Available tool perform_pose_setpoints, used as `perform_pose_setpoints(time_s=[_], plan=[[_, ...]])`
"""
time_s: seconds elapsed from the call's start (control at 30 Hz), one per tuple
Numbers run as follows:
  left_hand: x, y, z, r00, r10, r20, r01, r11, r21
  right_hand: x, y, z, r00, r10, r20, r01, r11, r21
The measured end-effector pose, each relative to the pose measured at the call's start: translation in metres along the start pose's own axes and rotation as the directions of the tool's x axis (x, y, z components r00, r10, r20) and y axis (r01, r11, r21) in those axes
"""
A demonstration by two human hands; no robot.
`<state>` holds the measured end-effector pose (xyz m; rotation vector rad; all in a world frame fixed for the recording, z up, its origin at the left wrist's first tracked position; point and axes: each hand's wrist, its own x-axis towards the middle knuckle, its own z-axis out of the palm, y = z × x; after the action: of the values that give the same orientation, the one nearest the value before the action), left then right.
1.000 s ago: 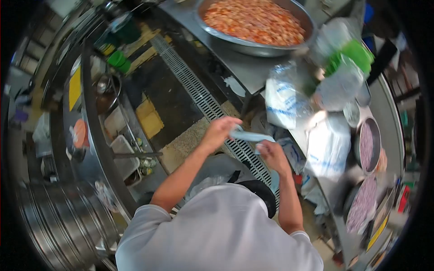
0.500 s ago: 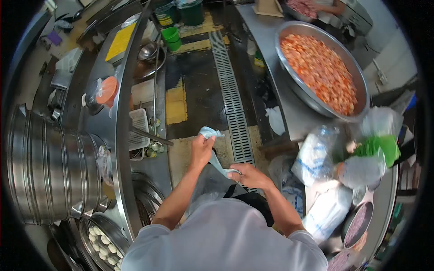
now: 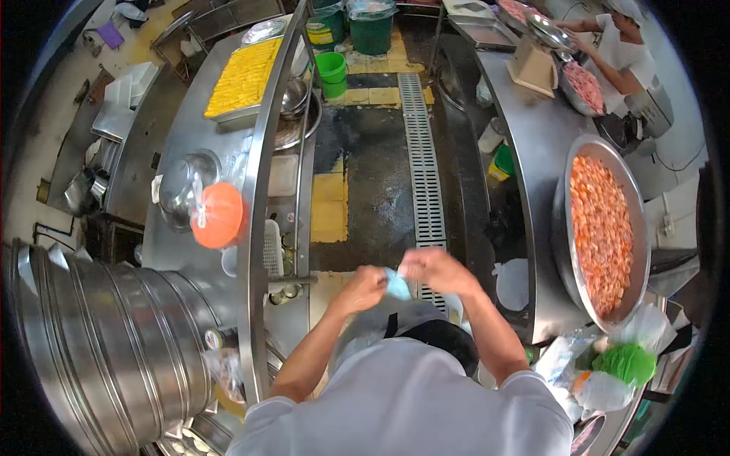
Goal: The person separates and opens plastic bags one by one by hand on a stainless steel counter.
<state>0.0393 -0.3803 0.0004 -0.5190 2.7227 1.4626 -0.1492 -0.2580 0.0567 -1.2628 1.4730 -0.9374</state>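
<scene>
In front of my waist, a thin, limp light blue piece [image 3: 397, 284], like cloth or a glove, is bunched between my hands. My left hand [image 3: 363, 290] is closed on its left side. My right hand [image 3: 439, 271], somewhat blurred, has its fingers curled at the piece's upper right edge. Both hands are above the floor, close to the long drain grate [image 3: 423, 175]. Folds hide the exact shape of the piece.
Right counter: a steel bowl [image 3: 564, 228] of orange-pink chunks, a scale [image 3: 532, 67], and a co-worker [image 3: 623, 53] holding a metal bowl. Left counter: a yellow-filled tray [image 3: 228, 118] and an orange bag-covered tub [image 3: 219, 216]. Stacked steamers [image 3: 114, 327] stand at lower left.
The blue piece was stretched between my hands and is now bunched. My right hand has risen and the hands are closer together. The view has tilted up and turned left.
</scene>
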Motion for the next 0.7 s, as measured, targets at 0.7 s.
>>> perform_pose_setpoints(time_s=[0.7], plan=[[0.374, -0.131, -0.211, 0.825, -0.439, -0.355, -0.348, 0.098, -0.932, 0.379, 0.066, -0.203, 0.958, 0.023, -0.286, -0.068, 0.986, -0.149]])
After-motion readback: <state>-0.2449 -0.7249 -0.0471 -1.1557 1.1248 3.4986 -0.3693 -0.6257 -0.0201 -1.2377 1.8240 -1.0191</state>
